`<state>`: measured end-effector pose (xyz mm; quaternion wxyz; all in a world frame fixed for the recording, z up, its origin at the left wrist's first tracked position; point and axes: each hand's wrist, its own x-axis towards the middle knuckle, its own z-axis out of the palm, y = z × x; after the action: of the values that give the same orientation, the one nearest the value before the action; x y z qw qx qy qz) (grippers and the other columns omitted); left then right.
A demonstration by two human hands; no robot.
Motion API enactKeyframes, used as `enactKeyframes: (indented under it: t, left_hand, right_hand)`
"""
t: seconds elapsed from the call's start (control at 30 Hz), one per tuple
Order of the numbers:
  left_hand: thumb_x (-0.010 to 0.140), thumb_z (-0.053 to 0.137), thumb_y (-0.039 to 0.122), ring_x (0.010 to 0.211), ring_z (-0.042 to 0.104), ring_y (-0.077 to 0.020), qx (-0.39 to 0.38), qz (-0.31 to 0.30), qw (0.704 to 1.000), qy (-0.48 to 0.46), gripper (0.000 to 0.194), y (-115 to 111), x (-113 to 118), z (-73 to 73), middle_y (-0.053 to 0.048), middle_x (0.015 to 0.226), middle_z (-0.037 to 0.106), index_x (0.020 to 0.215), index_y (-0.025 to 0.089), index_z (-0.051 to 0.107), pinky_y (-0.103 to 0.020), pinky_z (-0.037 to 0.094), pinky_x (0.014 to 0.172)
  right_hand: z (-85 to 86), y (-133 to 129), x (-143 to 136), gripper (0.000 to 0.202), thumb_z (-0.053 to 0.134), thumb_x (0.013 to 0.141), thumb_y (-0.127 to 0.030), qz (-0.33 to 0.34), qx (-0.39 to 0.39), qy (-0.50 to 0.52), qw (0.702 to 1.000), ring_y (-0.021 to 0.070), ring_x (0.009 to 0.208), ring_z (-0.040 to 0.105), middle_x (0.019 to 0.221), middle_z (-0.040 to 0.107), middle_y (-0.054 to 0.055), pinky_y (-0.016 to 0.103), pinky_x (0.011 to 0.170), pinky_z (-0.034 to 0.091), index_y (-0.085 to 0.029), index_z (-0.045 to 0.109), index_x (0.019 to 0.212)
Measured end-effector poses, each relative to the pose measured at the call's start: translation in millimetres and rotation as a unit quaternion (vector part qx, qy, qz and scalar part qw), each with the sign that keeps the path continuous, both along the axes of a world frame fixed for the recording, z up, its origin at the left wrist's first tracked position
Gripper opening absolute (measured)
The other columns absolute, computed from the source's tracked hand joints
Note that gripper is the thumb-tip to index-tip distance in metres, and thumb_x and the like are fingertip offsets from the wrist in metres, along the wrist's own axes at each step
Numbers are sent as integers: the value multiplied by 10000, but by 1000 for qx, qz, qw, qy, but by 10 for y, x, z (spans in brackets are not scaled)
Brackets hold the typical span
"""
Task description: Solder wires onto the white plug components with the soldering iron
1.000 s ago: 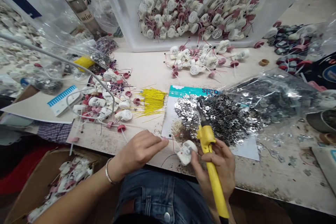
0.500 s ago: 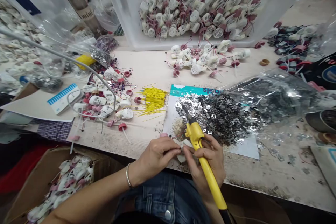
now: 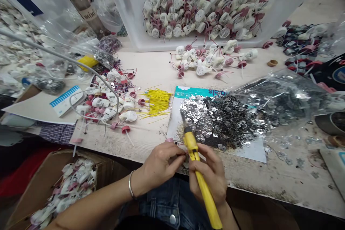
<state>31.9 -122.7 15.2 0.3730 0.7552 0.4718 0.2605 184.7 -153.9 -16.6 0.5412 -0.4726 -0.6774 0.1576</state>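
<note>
My right hand [image 3: 208, 172] is closed round a yellow soldering iron [image 3: 203, 183], whose dark tip points up and left over a white sheet. On that sheet lies a heap of small metal pieces [image 3: 223, 118]. My left hand [image 3: 163, 160] pinches something small at the table's front edge, just left of the iron; the fingers mostly hide it. A pink cap [image 3: 169, 140] shows above the left fingers. Behind my left hand lies a bundle of yellow wires [image 3: 159, 102].
White parts with pink caps fill a clear bin [image 3: 136, 39] at the back and a cardboard box [image 3: 29, 194] at lower left. More white parts [image 3: 101, 102] lie left of the wires. A plastic bag [image 3: 293, 93] of metal pieces is at right.
The soldering iron has shifted left and turned more upright in my right hand. My right fingers have drawn back from the white part, which is now mostly hidden.
</note>
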Motion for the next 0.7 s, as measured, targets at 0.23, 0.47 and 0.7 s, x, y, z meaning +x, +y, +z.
enactKeyframes:
  t: [0.23,0.47,0.7]
  left_hand:
    - [853,566,124,700,643,-139,-51,22,998,-38,134,-9,16,58,-32,751,715,823,158,691,-310,499,852]
    - [859,592,169,894,650,-179,14,56,998,-24,113,-65,-65,-13,-80,906,695,861,167,705,-340,504,908]
    - [845,610,180,991,624,-231,70,76,993,50,89,-175,-96,-106,-91,1038,704,854,188,698,-407,483,868]
  right_hand:
    - [67,57,-42,207,687,739,-37,-54,-49,48,996,148,1021,622,1186,490,59,246,756,614,-177,535,756]
    - [-13,-23,98,244,763,684,-76,-128,26,-39,991,202,1099,588,1184,495,74,297,773,615,-171,546,742]
    - [-115,41,-70,237,703,715,-8,-103,52,-33,993,195,1069,626,1291,476,68,274,761,621,-172,567,817]
